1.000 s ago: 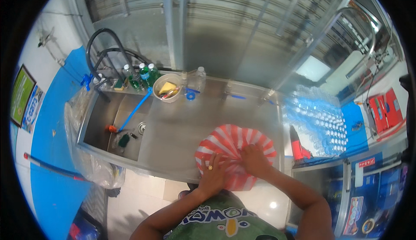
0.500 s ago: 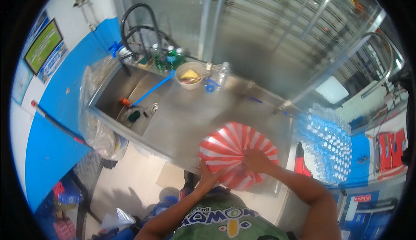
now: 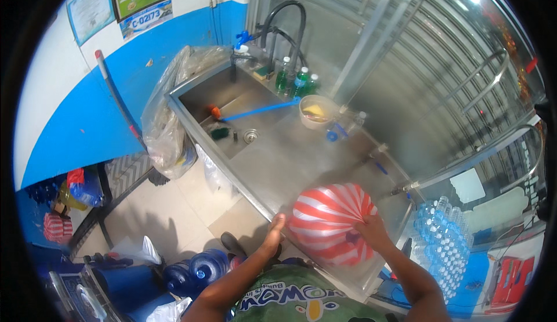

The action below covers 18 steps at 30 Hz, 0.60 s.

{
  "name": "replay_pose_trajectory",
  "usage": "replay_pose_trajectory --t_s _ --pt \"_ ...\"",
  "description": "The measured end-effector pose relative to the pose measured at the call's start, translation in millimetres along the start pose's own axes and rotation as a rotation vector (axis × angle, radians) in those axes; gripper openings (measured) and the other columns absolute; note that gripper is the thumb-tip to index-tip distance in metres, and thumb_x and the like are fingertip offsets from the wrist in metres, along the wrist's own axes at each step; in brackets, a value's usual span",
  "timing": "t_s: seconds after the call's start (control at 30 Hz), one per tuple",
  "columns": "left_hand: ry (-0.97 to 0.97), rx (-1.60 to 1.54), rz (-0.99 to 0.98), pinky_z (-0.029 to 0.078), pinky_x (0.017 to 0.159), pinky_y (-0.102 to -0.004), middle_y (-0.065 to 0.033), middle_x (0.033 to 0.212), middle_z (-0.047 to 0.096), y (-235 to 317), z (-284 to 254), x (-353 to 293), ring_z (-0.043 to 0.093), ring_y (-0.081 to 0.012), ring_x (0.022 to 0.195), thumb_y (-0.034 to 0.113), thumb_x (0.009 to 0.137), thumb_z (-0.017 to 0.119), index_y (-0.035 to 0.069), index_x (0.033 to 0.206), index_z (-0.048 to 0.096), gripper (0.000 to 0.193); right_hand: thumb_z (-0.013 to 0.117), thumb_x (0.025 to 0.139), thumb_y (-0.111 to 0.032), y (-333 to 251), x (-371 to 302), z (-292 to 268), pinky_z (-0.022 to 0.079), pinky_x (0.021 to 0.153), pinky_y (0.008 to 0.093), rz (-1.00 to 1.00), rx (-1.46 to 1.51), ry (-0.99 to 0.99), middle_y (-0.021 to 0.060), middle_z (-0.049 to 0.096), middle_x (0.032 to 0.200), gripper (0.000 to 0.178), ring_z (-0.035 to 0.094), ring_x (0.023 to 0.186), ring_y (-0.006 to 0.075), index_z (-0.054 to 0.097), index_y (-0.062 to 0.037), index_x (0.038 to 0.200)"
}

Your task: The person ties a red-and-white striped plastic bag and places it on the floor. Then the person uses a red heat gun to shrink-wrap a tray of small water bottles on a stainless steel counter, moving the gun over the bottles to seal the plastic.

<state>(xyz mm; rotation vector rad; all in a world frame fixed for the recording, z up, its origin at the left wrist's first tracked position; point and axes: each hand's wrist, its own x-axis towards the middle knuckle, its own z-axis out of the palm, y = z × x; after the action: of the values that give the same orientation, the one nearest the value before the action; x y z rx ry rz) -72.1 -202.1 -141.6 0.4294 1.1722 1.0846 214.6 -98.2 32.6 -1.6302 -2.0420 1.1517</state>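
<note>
Right at the near edge of the steel desk (image 3: 290,159) sat a red-and-white striped bag (image 3: 331,220), puffed up round and resting on the metal close to my body. My right hand (image 3: 373,233) lay against its right side with the fingers spread over the striped plastic, pressing or gripping it; I could not tell whether any fold was pinched between them. My left hand (image 3: 272,235) was flat and open, fingers stretched out together, resting on the front lip of the desk just beside the bag's left side, holding nothing; whether it touched the bag I could not make out. Farther along the desk, well apart from the bag, stood a small pale bowl (image 3: 317,112) with something yellow in it, and near it a clear plastic bottle (image 3: 355,122) and a blue cap-like piece (image 3: 331,136). Beyond that was the sunken sink basin (image 3: 214,95), where a blue-handled brush (image 3: 255,110) lay slanted over the edge, its orange end down inside the basin near the drain (image 3: 250,137). Green bottles (image 3: 296,81) stood behind the sink by a black curved tap hose (image 3: 284,17). A clear plastic sack (image 3: 168,124) hung off the sink's left end. To my right, packs of water bottles (image 3: 444,238) were stacked, and large blue jugs (image 3: 197,270) lay on the tiled floor below.
</note>
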Motion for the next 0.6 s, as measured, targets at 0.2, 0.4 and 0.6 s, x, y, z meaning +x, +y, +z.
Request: replay_pose_trajectory --t_s 0.2,0.4,0.6 --pt "-0.091 -0.416 -0.182 0.022 0.124 -0.0600 -0.0016 0.170 0.038 -57 -23 10 0.026 -0.0268 0.158 0.082 0.103 0.030 0.025 0.166 0.036 0.086 0.073 0.098 -0.018 -39 -21 22 0.047 0.059 0.0279 0.120 0.173 -0.143 0.0010 0.070 0.075 0.023 0.058 0.064 0.0063 0.075 0.0029 0.090" --pt "-0.305 -1.063 -0.129 0.043 0.119 -0.0517 -0.0138 0.153 0.058 -47 -59 -1 0.056 -0.0339 0.138 0.055 0.115 0.030 0.008 0.157 0.047 0.066 0.071 0.102 -0.017 -117 -42 38 0.045 0.058 0.0269 0.147 0.205 -0.227 -0.0008 0.065 0.071 0.021 0.055 0.063 0.0057 0.074 0.0007 0.092" --pt "-0.192 -0.991 0.001 0.048 0.116 -0.0488 -0.0135 0.149 0.060 -10 -143 -17 0.059 -0.0309 0.134 0.048 0.115 0.040 0.006 0.154 0.050 0.059 0.071 0.102 -0.018 -199 -21 92 0.044 0.057 0.0266 0.062 0.166 -0.337 -0.0011 0.064 0.071 0.022 0.055 0.061 0.0060 0.071 -0.0012 0.088"
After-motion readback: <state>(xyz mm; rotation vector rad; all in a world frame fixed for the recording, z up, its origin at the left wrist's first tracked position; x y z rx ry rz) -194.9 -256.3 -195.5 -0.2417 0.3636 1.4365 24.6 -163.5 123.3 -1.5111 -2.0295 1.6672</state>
